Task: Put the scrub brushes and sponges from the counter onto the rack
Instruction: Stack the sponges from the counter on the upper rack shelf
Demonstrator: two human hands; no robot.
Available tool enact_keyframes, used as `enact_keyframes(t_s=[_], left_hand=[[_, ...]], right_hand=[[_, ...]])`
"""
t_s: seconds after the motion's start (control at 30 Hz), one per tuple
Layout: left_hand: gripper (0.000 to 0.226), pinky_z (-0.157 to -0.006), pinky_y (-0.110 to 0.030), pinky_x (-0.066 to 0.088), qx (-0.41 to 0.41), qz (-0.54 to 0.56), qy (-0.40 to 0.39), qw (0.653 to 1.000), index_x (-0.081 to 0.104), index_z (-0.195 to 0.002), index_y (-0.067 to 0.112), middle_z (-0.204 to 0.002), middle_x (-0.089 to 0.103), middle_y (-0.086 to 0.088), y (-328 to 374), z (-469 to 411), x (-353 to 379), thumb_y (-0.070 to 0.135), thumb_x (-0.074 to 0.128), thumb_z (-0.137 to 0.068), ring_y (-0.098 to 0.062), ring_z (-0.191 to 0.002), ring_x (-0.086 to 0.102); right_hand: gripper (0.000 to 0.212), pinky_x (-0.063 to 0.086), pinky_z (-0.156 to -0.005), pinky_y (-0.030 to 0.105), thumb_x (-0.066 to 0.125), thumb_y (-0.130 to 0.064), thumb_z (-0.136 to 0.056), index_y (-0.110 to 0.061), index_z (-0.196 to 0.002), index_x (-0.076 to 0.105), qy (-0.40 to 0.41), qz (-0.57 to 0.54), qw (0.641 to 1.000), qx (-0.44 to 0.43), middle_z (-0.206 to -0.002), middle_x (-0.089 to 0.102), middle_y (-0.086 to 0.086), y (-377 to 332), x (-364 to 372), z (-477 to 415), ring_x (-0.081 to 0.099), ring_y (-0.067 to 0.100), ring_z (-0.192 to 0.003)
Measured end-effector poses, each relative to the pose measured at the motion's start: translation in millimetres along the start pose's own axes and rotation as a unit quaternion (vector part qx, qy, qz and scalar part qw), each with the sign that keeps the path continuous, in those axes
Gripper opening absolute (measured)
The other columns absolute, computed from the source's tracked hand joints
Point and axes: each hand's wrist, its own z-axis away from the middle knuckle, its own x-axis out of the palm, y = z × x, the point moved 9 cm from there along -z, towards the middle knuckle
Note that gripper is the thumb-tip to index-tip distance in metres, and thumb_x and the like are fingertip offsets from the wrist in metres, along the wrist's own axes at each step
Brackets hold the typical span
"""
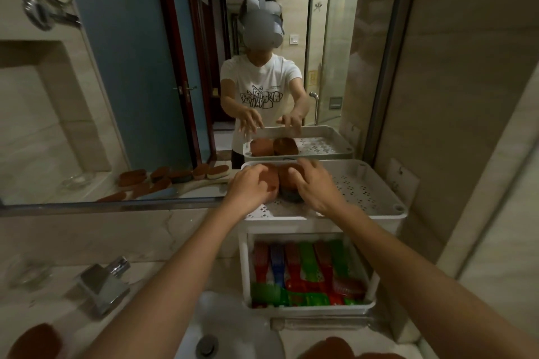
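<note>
Left hand [250, 187] and right hand [313, 185], fingers curled, each rest on a brown sponge [269, 181] on the rack [364, 192] top shelf; firm grip unclear. Brushes [306, 268] fill the lower shelf.

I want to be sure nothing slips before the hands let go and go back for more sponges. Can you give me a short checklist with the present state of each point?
1. Both sponges rest on the top shelf of the rack: ok; the left sponge and right sponge lie side by side at its left end.
2. Left hand free of its sponge: cannot tell; the fingers cover it.
3. Right hand free of its sponge: cannot tell.
4. Room left on the top shelf: ok; its right part is bare.
5. Lower shelf: ok; the coloured brushes lie inside.
6. Items left on the counter: not ok; one brown sponge waits at lower left.
</note>
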Motion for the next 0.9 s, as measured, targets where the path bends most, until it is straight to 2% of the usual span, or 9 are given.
enact_keyframes(t_s=[0.13,0.27,0.33,0.43,0.53,0.63,0.7,0.73,0.9], left_hand=[[0.04,-0.101,-0.033,0.041,-0.016,0.065,0.073,0.995,0.055,-0.127,0.01,-0.136,0.053,-0.008,-3.2,39.9,-24.7,0.0,0.038,-0.093,-0.022,-0.124,0.05],[0.034,-0.09,-0.028,0.042,-0.054,0.112,0.119,0.985,0.058,-0.121,0.008,-0.125,0.062,-0.01,-34.4,101.4,-46.0,0.002,0.04,-0.093,-0.021,-0.114,0.056],[0.033,-0.09,-0.024,0.041,-0.096,0.101,0.123,0.983,0.058,-0.121,0.007,-0.124,0.063,-0.01,-72.7,143.0,-45.4,0.005,0.041,-0.092,-0.025,-0.116,0.057],[0.034,-0.089,-0.021,0.037,-0.181,0.088,0.086,0.976,0.058,-0.12,0.004,-0.126,0.062,-0.012,-149.7,212.8,-25.0,0.004,0.04,-0.092,-0.026,-0.117,0.056],[0.036,-0.099,-0.027,0.038,-0.275,0.051,0.032,0.96,0.057,-0.124,0.006,-0.133,0.057,-0.013,-225.5,284.9,-4.2,0.006,0.039,-0.093,-0.029,-0.123,0.051],[0.037,-0.102,-0.029,0.038,-0.357,0.039,-0.016,0.933,0.058,-0.123,0.006,-0.134,0.056,-0.013,-286.4,346.8,12.8,0.004,0.039,-0.091,-0.03,-0.124,0.05],[0.031,-0.096,-0.029,0.04,-0.389,0.034,-0.04,0.92,0.063,-0.109,0.008,-0.124,0.059,-0.012,-312.1,380.4,20.8,0.003,0.038,-0.091,-0.028,-0.116,0.054],[0.027,-0.092,-0.029,0.04,-0.397,0.024,-0.048,0.916,0.064,-0.102,0.009,-0.118,0.06,-0.014,-321.0,393.4,23.5,0.004,0.039,-0.092,-0.027,-0.111,0.055],[0.03,-0.1,-0.036,0.042,-0.44,-0.006,-0.023,0.898,0.056,-0.12,0.004,-0.134,0.046,-0.018,-357.4,436.8,26.4,0.009,0.055,-0.09,-0.032,-0.118,0.051]], right_hand=[[0.033,0.037,-0.093,0.025,0.044,-0.014,-0.094,-0.006,-0.125,0.051,0.131,-0.056,0.985,-0.094,-0.125,0.052,0.013,-39.2,-17.7,52.1,0.051,0.025,-0.114],[0.027,0.045,-0.084,0.032,0.048,-0.003,-0.088,0.0,-0.113,0.056,0.171,-0.152,0.967,-0.114,-0.11,0.057,0.016,-64.8,1.0,112.4,0.057,0.025,-0.095],[0.025,0.042,-0.077,0.027,0.048,-0.001,-0.083,0.003,-0.105,0.059,0.157,-0.178,0.965,-0.112,-0.101,0.06,0.018,-78.5,32.8,149.0,0.057,0.025,-0.086],[0.021,0.036,-0.073,0.021,0.05,-0.001,-0.085,0.001,-0.103,0.06,0.04,-0.216,0.975,-0.026,-0.098,0.063,0.017,-83.9,117.4,209.3,0.057,0.023,-0.086],[0.027,0.045,-0.084,0.027,0.049,-0.004,-0.087,-0.004,-0.113,0.058,-0.098,-0.224,0.969,0.048,-0.103,0.065,0.016,-88.1,207.6,271.8,0.06,0.026,-0.091],[0.032,0.046,-0.094,0.034,0.05,-0.009,-0.09,-0.008,-0.121,0.054,-0.211,-0.17,0.961,0.057,-0.117,0.061,0.015,-99.3,278.0,328.5,0.06,0.028,-0.104],[0.035,0.042,-0.099,0.032,0.05,-0.015,-0.092,-0.01,-0.126,0.05,-0.281,-0.113,0.952,0.035,-0.127,0.054,0.013,-105.2,313.4,359.5,0.054,0.027,-0.114],[0.037,0.04,-0.1,0.032,0.05,-0.018,-0.092,-0.011,-0.128,0.048,-0.309,-0.077,0.948,0.019,-0.13,0.05,0.014,-106.5,326.8,370.9,0.05,0.028,-0.118],[0.045,0.04,-0.099,0.039,0.052,-0.019,-0.09,-0.012,-0.134,0.04,-0.34,0.058,0.939,0.015,-0.133,0.043,0.016,-98.4,351.6,391.4,0.043,0.033,-0.121]])
